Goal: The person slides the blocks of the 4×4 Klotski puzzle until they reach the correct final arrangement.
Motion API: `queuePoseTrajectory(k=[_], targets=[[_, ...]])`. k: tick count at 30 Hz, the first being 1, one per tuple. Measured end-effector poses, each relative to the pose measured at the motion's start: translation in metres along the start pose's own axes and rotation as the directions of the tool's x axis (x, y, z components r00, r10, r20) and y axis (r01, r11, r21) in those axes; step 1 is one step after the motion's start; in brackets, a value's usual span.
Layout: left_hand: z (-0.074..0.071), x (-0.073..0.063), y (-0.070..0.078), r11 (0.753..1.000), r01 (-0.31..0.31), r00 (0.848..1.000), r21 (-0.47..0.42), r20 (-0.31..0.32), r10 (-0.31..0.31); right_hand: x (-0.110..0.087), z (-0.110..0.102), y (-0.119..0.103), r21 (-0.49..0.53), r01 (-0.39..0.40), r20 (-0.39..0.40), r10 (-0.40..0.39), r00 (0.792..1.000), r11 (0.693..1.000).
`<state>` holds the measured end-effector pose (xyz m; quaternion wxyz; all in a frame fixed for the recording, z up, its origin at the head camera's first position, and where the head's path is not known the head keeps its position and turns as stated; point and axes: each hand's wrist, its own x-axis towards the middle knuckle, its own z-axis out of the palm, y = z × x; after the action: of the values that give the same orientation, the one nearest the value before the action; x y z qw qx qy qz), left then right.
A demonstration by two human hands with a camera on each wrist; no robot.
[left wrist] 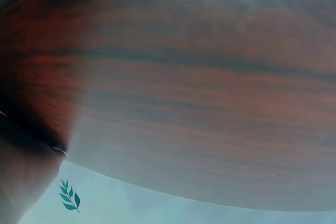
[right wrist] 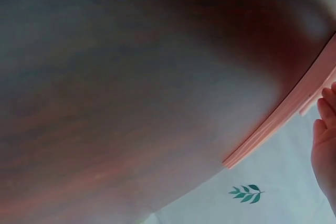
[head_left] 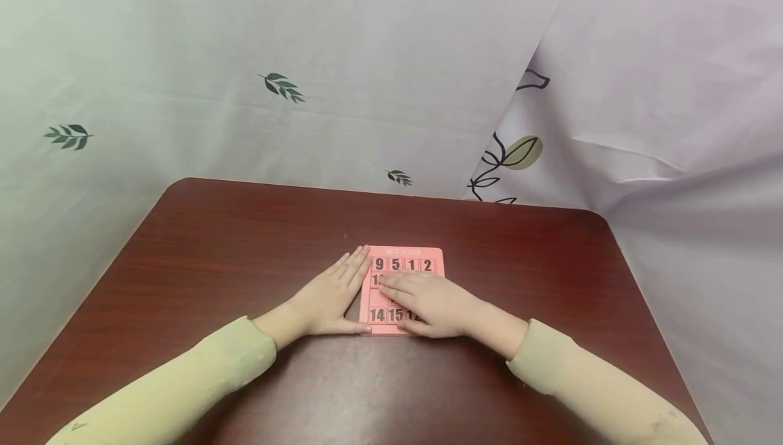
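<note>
A pink number sliding puzzle lies flat on the table, with black numbers on its square tiles. In the head view my left hand rests along its left side, fingers straight, the thumb reaching to the lower left corner. My right hand lies over the tiles from the right with fingers extended, hiding several of them. Tiles 9, 5, 1 and 2 show in the top row; 14 and 15 show at the bottom. From the right wrist, the puzzle's pink edge appears beside my fingers.
The dark red wood-grain table has rounded far corners. Behind it hangs a pale curtain with green leaf prints, and a second cloth with line-drawn leaves hangs at the right. Only table surface, curtain and a little skin show in the left wrist view.
</note>
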<state>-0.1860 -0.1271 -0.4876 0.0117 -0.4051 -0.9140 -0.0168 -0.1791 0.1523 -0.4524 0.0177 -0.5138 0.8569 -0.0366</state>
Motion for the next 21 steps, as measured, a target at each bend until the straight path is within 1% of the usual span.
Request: queuePoseTrajectory(k=[2, 9, 14, 18, 21], targets=[[0.000, 0.000, 0.000, 1.000, -0.001, 1.000, 0.002, 0.002, 0.001, 0.000, 0.001, -0.001, -0.001, -0.009, 0.009, 0.009, 1.000, 1.000], [-0.001, 0.001, 0.000, 1.000, -0.004, 1.000, 0.005, 0.004, 0.004, -0.007, 0.005, -0.010, -0.020, 0.037, -0.002, -0.037, 0.999, 0.999], [0.000, 0.001, -0.001, 1.000, -0.002, 1.000, 0.004, 0.000, 0.002, -0.013, 0.004, -0.016, -0.016, 0.049, 0.001, -0.049, 0.999, 0.999], [0.000, 0.001, 0.000, 1.000, -0.001, 1.000, 0.000, 0.003, 0.001, -0.011, 0.004, -0.013, -0.015, 0.049, -0.008, -0.049, 0.999, 0.999], [0.001, 0.001, 0.000, 1.000, -0.003, 1.000, 0.003, 0.004, 0.003, -0.006, 0.003, -0.007, -0.008, 0.027, -0.010, -0.027, 1.000, 1.000]])
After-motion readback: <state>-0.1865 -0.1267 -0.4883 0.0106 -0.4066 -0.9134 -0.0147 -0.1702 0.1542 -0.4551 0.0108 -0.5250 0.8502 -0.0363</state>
